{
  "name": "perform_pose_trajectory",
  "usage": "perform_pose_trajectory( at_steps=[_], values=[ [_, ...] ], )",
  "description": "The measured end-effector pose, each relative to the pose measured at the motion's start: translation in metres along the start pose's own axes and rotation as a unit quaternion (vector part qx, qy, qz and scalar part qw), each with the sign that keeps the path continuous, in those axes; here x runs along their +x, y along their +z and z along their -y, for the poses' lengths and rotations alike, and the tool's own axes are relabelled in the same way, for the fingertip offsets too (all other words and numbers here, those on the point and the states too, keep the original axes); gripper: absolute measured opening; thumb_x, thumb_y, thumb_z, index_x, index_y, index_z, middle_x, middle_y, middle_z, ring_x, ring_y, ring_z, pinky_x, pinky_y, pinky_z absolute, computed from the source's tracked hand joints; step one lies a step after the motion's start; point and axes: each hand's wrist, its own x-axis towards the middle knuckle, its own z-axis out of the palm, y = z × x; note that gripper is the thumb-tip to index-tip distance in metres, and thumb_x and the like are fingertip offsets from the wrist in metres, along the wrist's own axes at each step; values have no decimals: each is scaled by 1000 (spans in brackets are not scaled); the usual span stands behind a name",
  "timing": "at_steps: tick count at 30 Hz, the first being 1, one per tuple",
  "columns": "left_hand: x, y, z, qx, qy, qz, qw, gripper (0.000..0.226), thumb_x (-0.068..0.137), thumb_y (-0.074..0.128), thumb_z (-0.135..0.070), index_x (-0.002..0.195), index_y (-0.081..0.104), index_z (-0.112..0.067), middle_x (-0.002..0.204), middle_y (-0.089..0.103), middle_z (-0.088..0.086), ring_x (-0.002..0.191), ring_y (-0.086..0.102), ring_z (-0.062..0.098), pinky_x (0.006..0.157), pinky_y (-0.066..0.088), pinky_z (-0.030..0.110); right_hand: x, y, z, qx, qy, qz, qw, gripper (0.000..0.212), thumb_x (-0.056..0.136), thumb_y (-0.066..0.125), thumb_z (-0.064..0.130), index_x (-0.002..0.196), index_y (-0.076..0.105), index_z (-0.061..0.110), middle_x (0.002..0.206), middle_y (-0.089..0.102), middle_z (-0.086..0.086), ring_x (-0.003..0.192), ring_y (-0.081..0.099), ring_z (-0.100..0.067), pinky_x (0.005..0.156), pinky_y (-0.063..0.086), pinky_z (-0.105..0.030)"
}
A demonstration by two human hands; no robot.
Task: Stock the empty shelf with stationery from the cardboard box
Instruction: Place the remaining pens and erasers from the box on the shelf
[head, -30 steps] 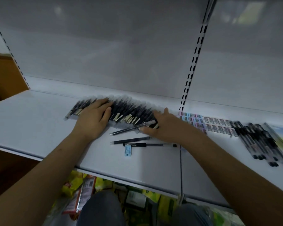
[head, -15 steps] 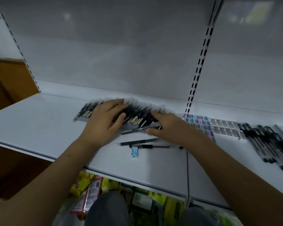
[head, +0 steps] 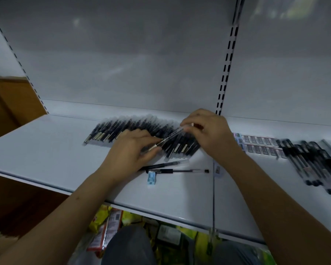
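A long fanned row of dark pens (head: 126,129) lies along the back of the white shelf (head: 46,150). I hold one pen (head: 172,135) just above that row, slanted up to the right. My left hand (head: 131,152) pinches its lower metal tip. My right hand (head: 208,131) pinches its clear upper end. Two loose pens (head: 178,170) lie in front of the row, with a small blue sharpener (head: 152,178) below them. The cardboard box is out of view.
Further right lie strips of small packets (head: 256,144) and a second group of black pens (head: 313,165). A slotted upright (head: 225,69) divides the back panel. Colourful packaged goods (head: 107,226) sit under the shelf by my knees. A brown panel (head: 10,100) stands left.
Both hands had been lying flat on the pen row. They have since lifted one pen from in front of the row and moved it up and right over the row.
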Motion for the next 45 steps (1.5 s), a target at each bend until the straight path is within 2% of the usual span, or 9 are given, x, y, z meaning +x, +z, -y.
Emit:
perform_pose_trajectory(
  at_steps=[5, 11, 16, 25, 30, 32, 36, 39, 45],
  values=[
    [28, 3, -3, -46, -84, -53, 994, 18, 93, 66, -23, 102, 75, -9, 77, 59, -1, 65, 51, 10, 62, 37, 13, -2, -7, 0, -23, 44, -32, 998, 22, 84, 74, 23, 105, 65, 20, 105, 51, 6, 66, 49, 0, 67, 45, -18],
    [39, 6, 14, -5, -79, 28, 996, 36, 98, 49, -37, 114, 71, -13, 100, 60, 1, 93, 56, 18, 83, 48, 36, -11, -3, 4, 11, 19, 239, 971, 6, 80, 76, 28, 83, 72, 30, 80, 62, 14, 74, 58, -3, 68, 49, -25],
    [-3, -1, 7, -42, -67, 0, 997, 20, 97, 56, -22, 108, 72, -19, 99, 56, -10, 94, 52, 8, 81, 46, 28, -16, 3, 0, -39, 45, 333, 941, 11, 81, 74, 37, 91, 71, 33, 91, 54, 14, 84, 53, -3, 75, 48, -25],
    [-14, -15, -11, -94, -53, 86, 990, 25, 97, 57, -35, 118, 69, -31, 88, 64, -14, 77, 59, 4, 63, 47, 24, -5, -5, 6, 19, 13, 143, 989, 12, 87, 72, 26, 96, 76, 18, 88, 55, 7, 72, 52, -1, 66, 35, -8],
    [12, -8, -7, 9, -102, -20, 995, 25, 100, 54, -29, 113, 72, -18, 61, 62, -6, 48, 50, 5, 47, 35, 22, -7, -2, -2, -19, 81, 51, 995, 33, 90, 68, 28, 120, 63, 15, 109, 54, 0, 76, 56, -9, 80, 45, -19],
    [24, -1, -7, 24, -102, -8, 994, 27, 102, 47, -31, 95, 68, -14, 65, 58, -2, 54, 51, 13, 52, 35, 28, -12, 1, -3, -68, 102, 82, 989, 44, 92, 63, 38, 129, 59, 13, 116, 56, -2, 91, 53, -8, 88, 40, -20],
    [23, 3, 7, 30, -55, 8, 998, 45, 103, 34, -39, 132, 61, -17, 108, 57, -2, 97, 55, 16, 77, 48, 35, -16, 19, 18, -129, 89, 208, 966, 67, 86, 49, 70, 129, 55, 19, 119, 59, -1, 113, 53, -20, 99, 43, -35],
    [10, 8, 29, 30, 9, 76, 997, 49, 105, 29, -40, 145, 48, -20, 145, 48, -2, 133, 43, 13, 109, 38, 40, -12, 29, 33, -177, 114, 315, 926, 96, 85, 45, 73, 152, 25, 9, 158, 26, -9, 144, 24, -27, 117, 19, -34],
    [6, 13, 46, 55, 73, 179, 980, 59, 104, 24, -55, 157, 17, -30, 164, 12, -9, 151, 6, 7, 123, 17, 39, -9, 33, 24, -182, 150, 318, 918, 80, 94, 45, 60, 155, 18, 17, 163, 10, -8, 149, 12, -24, 119, 16, -34]
  ],
)
